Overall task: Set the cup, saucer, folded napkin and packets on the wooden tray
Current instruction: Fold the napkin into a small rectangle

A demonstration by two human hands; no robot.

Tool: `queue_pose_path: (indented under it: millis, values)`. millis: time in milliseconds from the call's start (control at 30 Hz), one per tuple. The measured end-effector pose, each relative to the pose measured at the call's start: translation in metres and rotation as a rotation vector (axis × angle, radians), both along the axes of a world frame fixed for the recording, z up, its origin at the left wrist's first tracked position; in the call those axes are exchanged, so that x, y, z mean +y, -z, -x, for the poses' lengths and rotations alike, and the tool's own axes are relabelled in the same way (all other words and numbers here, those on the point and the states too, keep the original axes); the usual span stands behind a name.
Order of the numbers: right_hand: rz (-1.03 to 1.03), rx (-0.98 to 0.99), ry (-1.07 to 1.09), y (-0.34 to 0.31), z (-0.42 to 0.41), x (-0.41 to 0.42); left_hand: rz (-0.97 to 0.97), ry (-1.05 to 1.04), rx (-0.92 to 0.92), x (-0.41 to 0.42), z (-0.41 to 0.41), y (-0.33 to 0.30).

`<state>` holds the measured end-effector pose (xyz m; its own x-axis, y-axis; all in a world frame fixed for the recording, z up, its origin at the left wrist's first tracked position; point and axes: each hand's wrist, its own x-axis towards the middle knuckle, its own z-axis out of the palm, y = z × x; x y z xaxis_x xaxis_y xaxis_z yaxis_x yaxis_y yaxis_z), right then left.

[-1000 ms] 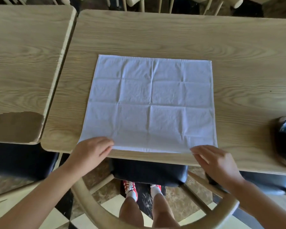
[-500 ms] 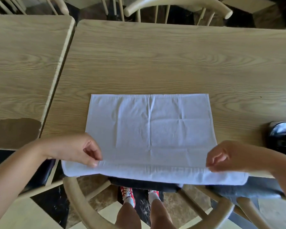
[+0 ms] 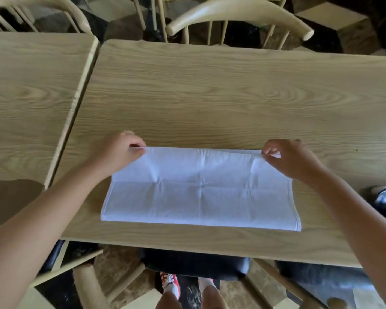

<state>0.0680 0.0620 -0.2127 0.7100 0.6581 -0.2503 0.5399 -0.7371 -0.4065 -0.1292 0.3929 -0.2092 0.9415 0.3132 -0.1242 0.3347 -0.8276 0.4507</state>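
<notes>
since 0.5 s ago the near edge of the white cloth napkin [image 3: 201, 188] has been carried over to the far edge, so it now lies folded in half on the wooden table [image 3: 210, 97], near its near side. the left hand [image 3: 118, 150] pinches the far left corner and the right hand [image 3: 292, 159] pinches the far right corner, both closed on the cloth. this is the napkin-folding step. next likely calls for aligning the edges, releasing, then folding again. no tray, cup, saucer or packets are clearly in view.
</notes>
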Motion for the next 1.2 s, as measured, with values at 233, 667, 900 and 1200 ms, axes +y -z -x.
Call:
queue_pose_path:
  millis: [233,667,900,1200]
  values:
    - [-0.066,-0.093,-0.019,0.031,-0.009,0.011,0.068,-0.045,-0.088,0.015,-0.003,0.05]
    - [-0.029,-0.112,0.09,0.038,-0.011,0.024,0.035,-0.175,-0.082,0.009,-0.004,0.049]
    - [-0.09,-0.424,0.024,0.059,0.046,0.047,-0.242,0.004,-0.088,-0.087,-0.015,0.061]
    - [0.05,-0.302,-0.037,0.081,0.079,0.054,-0.329,0.136,0.043,-0.103,-0.013,0.088]
